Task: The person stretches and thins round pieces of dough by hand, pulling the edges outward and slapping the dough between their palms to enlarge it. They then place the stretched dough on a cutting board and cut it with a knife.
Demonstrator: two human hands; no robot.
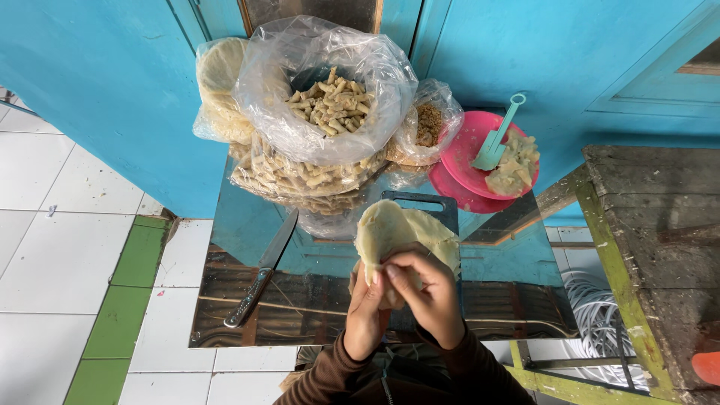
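The reflective worktop [247, 225] carries a large plastic bag of short rolled pieces [330, 105], already heaped, a pink bowl of filling [480, 154] and a knife [262, 277]. Both hands, left [365, 311] and right [431, 296], pinch one pale dough wrapper [382, 232] above a dark cutting board [420, 204]; it looks only half folded.

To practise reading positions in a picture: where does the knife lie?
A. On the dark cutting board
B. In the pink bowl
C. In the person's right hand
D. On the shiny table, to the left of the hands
D: the knife lies on the mirrored table, left of both hands, which hold a dough sheet.
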